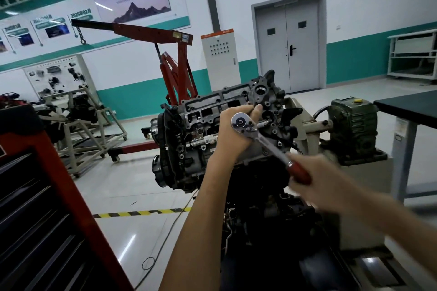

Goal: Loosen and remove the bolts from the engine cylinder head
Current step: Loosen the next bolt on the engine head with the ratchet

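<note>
The left hand (233, 136) curls its fingers round the shiny round end of the ratchet (241, 123). The right hand (314, 186) is blurry and grips the ratchet's red handle. The ratchet's bar pokes into the end of the grey cylinder head (208, 106), held up high beside a green gear box (354, 123). A red crane (176, 73) stands behind.

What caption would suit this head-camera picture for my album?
Left hand steadies a chrome ratchet wrench on the grey metal cylinder head; right hand grips its red handle.
</note>
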